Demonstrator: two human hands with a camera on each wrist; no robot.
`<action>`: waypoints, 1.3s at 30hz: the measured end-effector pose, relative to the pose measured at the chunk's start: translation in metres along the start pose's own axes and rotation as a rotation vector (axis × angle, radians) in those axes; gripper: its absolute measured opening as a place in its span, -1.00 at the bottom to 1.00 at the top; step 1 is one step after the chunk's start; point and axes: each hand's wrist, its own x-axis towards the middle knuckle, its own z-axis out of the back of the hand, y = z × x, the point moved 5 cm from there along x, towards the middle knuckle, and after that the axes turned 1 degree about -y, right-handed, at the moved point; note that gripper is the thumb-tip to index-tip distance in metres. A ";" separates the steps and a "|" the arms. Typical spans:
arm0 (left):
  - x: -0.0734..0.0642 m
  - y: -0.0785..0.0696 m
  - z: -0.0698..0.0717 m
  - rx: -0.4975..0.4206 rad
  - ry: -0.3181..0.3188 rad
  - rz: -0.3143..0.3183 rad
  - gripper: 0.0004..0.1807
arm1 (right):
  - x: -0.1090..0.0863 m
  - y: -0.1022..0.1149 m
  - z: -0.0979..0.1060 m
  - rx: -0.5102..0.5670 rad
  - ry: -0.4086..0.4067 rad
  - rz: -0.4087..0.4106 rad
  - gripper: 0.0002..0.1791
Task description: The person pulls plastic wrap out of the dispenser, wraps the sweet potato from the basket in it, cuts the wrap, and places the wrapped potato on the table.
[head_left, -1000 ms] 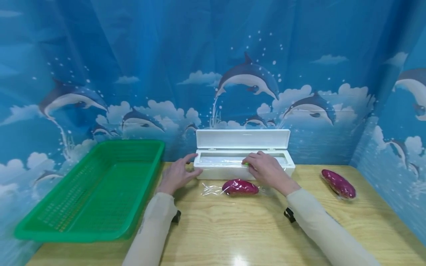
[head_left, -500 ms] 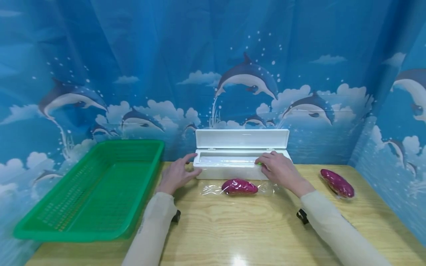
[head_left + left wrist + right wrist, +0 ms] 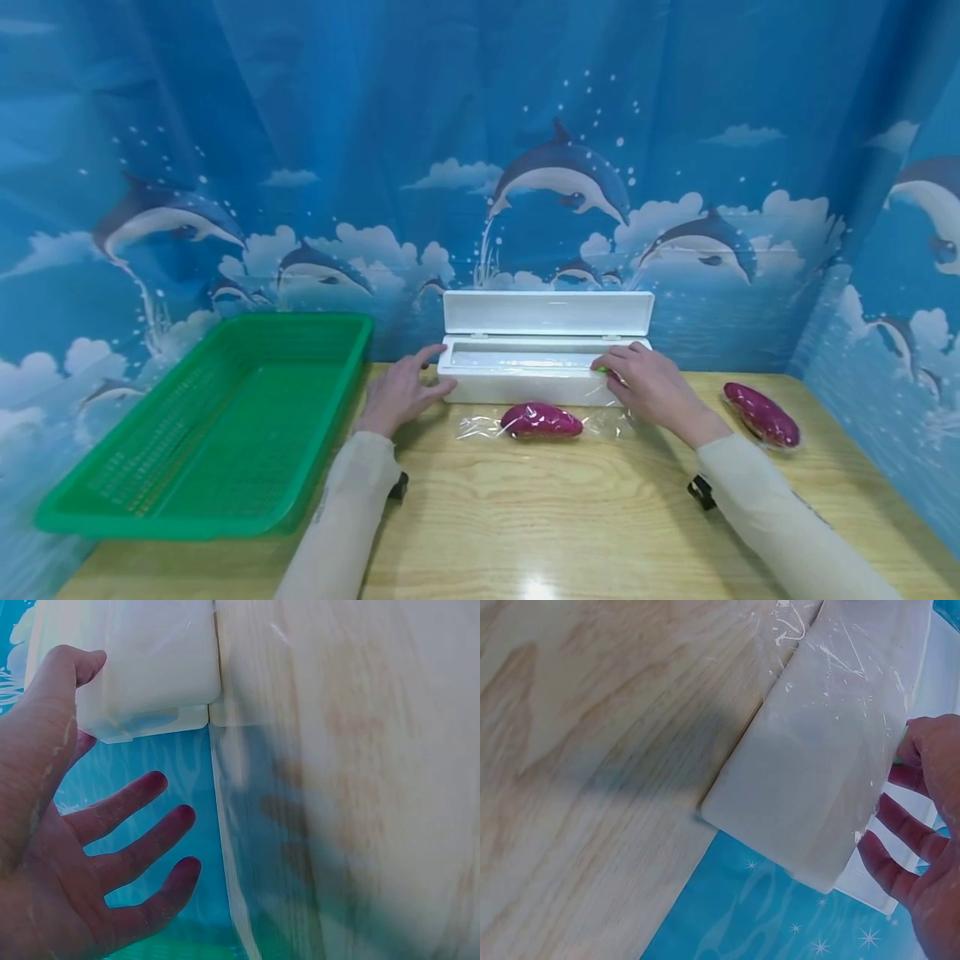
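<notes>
A long white cling film dispenser box (image 3: pixel 517 390) stands at the back of the table, its hinged lid (image 3: pixel 547 314) raised. My left hand (image 3: pixel 401 393) holds the box's left end between thumb and index finger; the left wrist view shows the other fingers (image 3: pixel 142 847) spread. At the right part of the box's front top edge, my right hand (image 3: pixel 651 390) pinches a small green slide cutter (image 3: pixel 602 369), mostly hidden by the fingers. Clear film (image 3: pixel 840 656) hangs over the box front. Before the box lies a purple sweet potato (image 3: pixel 542 420) on the film, wrinkled at its left.
A green plastic basket (image 3: pixel 300 500) stands to the left on the table. Far right lies a second purple sweet potato (image 3: pixel 762 415) wrapped in film. Behind the table hangs a blue dolphin-print curtain (image 3: pixel 420 125).
My right hand has slid rightward along the box edge with the green slide cutter, uncovering film to the right of the near sweet potato. My left hand stays at the box's left end.
</notes>
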 end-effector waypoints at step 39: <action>0.003 0.003 -0.001 0.017 0.007 0.014 -0.21 | -0.005 -0.004 0.001 -0.030 -0.041 0.024 -0.75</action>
